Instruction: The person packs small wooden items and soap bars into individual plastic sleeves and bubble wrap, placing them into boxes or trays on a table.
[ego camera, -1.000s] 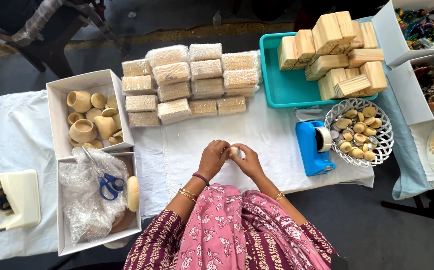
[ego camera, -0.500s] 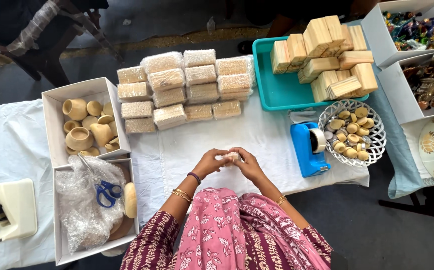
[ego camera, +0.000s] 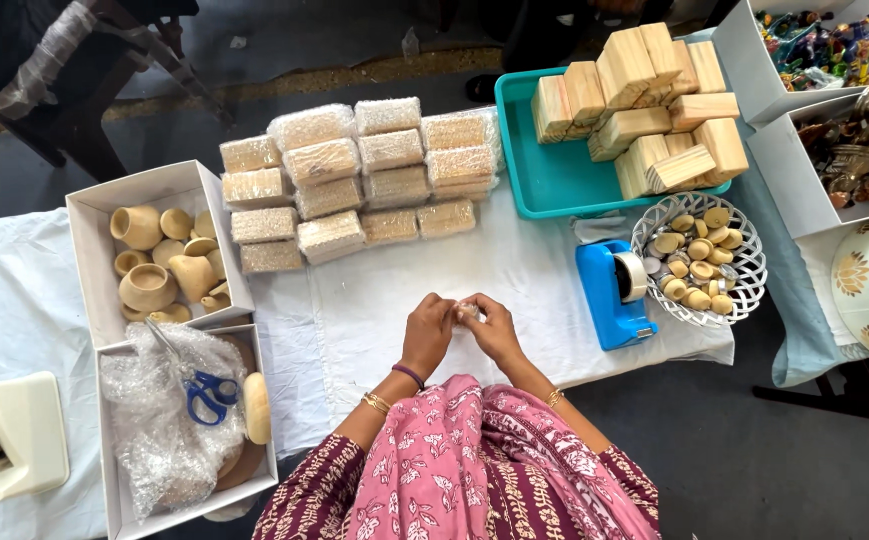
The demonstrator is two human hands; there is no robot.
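My left hand (ego camera: 428,331) and my right hand (ego camera: 494,328) meet over the white tablecloth (ego camera: 374,300), close to my body. Both pinch one small pale object in clear wrap (ego camera: 467,311) between their fingertips; most of it is hidden by my fingers. Behind my hands lies a stack of bubble-wrapped blocks (ego camera: 354,180). To my right stand a blue tape dispenser (ego camera: 612,293) and a white wire basket of small wooden pieces (ego camera: 699,258).
A teal tray (ego camera: 544,170) holds bare wooden blocks at the back right. Left are a white box of wooden cups (ego camera: 159,255), a box with bubble wrap and blue scissors (ego camera: 194,400), and a cream tape dispenser (ego camera: 9,440). Boxes of figurines stand far right.
My hands have drawn closer together and nearer my body, with the small wrapped object turning between the fingers. The view has shifted slightly.
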